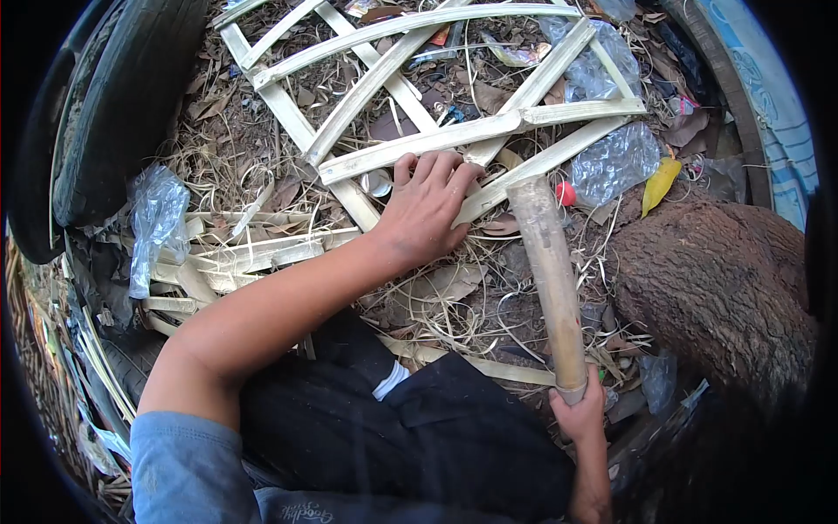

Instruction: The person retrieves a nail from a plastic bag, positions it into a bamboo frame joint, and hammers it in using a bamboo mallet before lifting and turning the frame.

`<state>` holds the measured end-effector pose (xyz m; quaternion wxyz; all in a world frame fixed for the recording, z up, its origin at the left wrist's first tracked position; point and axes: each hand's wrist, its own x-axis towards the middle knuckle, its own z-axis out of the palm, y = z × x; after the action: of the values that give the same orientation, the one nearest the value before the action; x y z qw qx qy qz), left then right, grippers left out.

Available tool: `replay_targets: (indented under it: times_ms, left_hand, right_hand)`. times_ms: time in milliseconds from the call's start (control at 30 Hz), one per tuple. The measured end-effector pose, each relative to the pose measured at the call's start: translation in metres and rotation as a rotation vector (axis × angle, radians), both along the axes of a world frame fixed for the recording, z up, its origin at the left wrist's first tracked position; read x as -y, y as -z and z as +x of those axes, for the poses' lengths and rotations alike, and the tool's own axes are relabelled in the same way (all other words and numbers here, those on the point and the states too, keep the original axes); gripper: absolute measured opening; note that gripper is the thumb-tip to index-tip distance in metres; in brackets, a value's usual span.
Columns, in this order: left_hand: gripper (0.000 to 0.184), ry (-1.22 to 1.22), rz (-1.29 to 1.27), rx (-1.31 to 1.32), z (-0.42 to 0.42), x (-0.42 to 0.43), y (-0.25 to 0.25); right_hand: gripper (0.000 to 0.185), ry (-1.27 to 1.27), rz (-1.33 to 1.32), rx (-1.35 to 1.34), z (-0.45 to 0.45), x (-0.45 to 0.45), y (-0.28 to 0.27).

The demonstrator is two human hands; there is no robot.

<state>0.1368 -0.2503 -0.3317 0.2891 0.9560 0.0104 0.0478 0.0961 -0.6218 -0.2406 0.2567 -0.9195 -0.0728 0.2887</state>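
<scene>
Only legible text: "Goodby" in pale print (305, 509) on the person's grey-blue shirt (194, 463), near side, left of middle. Line under it too blurred to read.

**Left hand on the lattice, right hand on a club**

The left hand (426, 203) lies over the near strip (393, 155) of a pale lattice (375, 90) on littered ground, its fingertips against the wood. The right hand (583, 410) grips the lower end of a wooden club (552, 293), which points away from the person. A rough brown trunk (711, 284) stands right of the club; beyond lie a yellow leaf (661, 185) and crumpled clear plastic (614, 162). A black tyre (127, 113) rises at far left.
</scene>
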Motion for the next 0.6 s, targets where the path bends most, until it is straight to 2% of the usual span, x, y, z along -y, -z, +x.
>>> replay_targets:
  times_ms: [67, 100, 133, 200, 333, 400, 433, 500, 533, 600]
  left_hand:
    - [0.084, -0.066, 0.084, 0.008, -0.002, 0.0, -0.006]
    - [0.088, -0.064, 0.145, -0.079, -0.004, -0.001, -0.01]
    - [0.088, -0.063, 0.148, -0.084, -0.006, 0.0, -0.008]
    - [0.091, -0.008, 0.382, -0.06, -0.01, 0.001, -0.003]
    - [0.093, 0.029, 0.589, -0.121, -0.011, -0.001, -0.009]
    - [0.093, 0.064, 0.682, -0.267, -0.006, -0.001, -0.016]
    - [0.093, 0.065, 0.684, -0.267, -0.006, -0.003, -0.015]
    - [0.097, 0.091, 0.687, -0.211, -0.005, -0.008, -0.012]
    - [0.097, 0.089, 0.688, -0.209, -0.003, -0.009, -0.011]
    - [0.097, 0.068, 0.522, -0.264, -0.003, -0.013, -0.008]
  right_hand:
    - [0.047, -0.028, -0.035, 0.015, 0.002, -0.002, -0.002]
    - [0.047, -0.063, -0.067, 0.02, 0.003, -0.004, -0.003]
    - [0.047, -0.062, -0.065, 0.015, 0.003, -0.004, -0.002]
    - [0.047, -0.022, -0.003, 0.045, 0.002, -0.007, 0.0]
    - [0.041, 0.004, 0.068, 0.096, 0.004, -0.007, 0.001]
    - [0.043, -0.021, 0.015, 0.03, 0.008, -0.01, -0.003]
    - [0.043, -0.019, 0.016, 0.029, 0.009, -0.012, -0.004]
    - [0.044, -0.091, -0.151, 0.018, 0.009, -0.015, -0.005]
    - [0.044, -0.092, -0.15, 0.021, 0.007, -0.014, -0.004]
    - [0.047, -0.063, 0.015, 0.137, 0.001, -0.009, 0.0]
